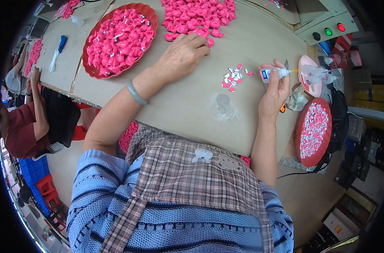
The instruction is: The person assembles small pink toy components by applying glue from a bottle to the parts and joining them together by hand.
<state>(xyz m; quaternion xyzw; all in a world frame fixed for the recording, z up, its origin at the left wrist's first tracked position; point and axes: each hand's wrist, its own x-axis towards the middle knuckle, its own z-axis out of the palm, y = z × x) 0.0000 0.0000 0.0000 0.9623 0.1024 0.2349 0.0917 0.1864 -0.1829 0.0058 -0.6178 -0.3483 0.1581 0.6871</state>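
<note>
At the near edge of a heap of pink molded plastic pieces (196, 17), my left hand (183, 57) is curled with its knuckles up. Its fingertips point down and are hidden, and one pink piece (210, 42) lies right against them. A small white glue bottle (266, 76) with a blue label and a thin yellow nozzle lies sideways in my right hand (275, 93), thumb over it, nozzle pointing right. Between the hands, small white and pink flat pieces (233, 79) are scattered on the table (187, 105).
A red scalloped tray (90, 69) full of pink pieces stands left. On the right are a pink dish (303, 63) with bottles, a crumpled wrapper (296, 100) and a red tray (312, 161) of small pieces. A control box with lights (329, 29) is far right. People sit at left.
</note>
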